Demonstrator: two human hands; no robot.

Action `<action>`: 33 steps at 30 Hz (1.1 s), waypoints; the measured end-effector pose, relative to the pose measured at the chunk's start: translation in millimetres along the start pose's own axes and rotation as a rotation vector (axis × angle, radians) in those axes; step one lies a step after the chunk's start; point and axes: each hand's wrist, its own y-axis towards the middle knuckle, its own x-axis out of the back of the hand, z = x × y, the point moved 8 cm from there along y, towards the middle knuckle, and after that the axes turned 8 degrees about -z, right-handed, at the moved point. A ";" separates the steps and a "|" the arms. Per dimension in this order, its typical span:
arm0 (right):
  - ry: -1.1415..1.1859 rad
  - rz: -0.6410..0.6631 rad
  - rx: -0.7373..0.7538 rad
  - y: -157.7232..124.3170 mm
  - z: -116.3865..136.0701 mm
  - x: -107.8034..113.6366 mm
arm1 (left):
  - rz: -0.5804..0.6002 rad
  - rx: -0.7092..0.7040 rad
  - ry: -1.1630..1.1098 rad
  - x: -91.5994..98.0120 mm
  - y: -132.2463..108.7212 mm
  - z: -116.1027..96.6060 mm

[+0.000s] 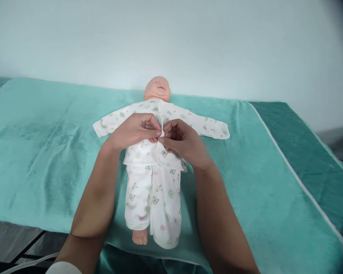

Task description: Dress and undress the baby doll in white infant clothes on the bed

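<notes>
In the head view, a baby doll [158,88] is seen lying on its back on a light teal blanket [60,163], at the middle of the scene, with its bald head at the far end, near a pale wall [194,42]. The doll is dressed in a white long-sleeved shirt [141,151], printed with small animals, and matching trousers [165,198]. The sleeves are spread out to the left and right. The shirt's front edge is pinched at mid-chest between thumb and fingers of both the left hand [135,129] and the right hand [184,140], whose fingertips are brought close together; whether a fastener is also gripped cannot be told. A bare foot [139,236] is exposed below the left trouser leg, while the right leg is covered farther toward the near side. At the right, a darker teal cover [311,144] is bordered by the blanket's pale edging [295,167]. A white cord [31,262] is visible at the near left, above a grey floor [10,239].
</notes>
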 end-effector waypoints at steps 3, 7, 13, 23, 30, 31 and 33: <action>-0.003 0.006 0.003 -0.7 1.4 -1.7 | 0.002 -0.003 -0.005 -0.3 -0.6 -1.3; -0.012 0.016 0.023 -1.4 3.6 -3.9 | 0.023 -0.019 -0.041 -1.9 -1.9 -5.1; -0.077 0.024 0.074 -2.6 5.3 -5.1 | 0.031 -0.023 -0.065 -4.3 -1.6 -5.9; -0.068 0.055 0.089 -1.8 4.8 -5.5 | -0.004 0.006 0.003 -4.1 -1.8 -5.8; 0.023 -0.021 0.058 1.2 2.6 -2.4 | 0.089 0.073 0.085 -2.8 -4.7 -0.6; 0.026 -0.040 0.060 1.7 2.1 -1.3 | 0.117 0.091 0.108 -2.5 -6.2 0.2; 0.040 -0.080 0.079 2.2 2.0 1.0 | 0.155 0.102 0.144 -1.7 -8.6 0.5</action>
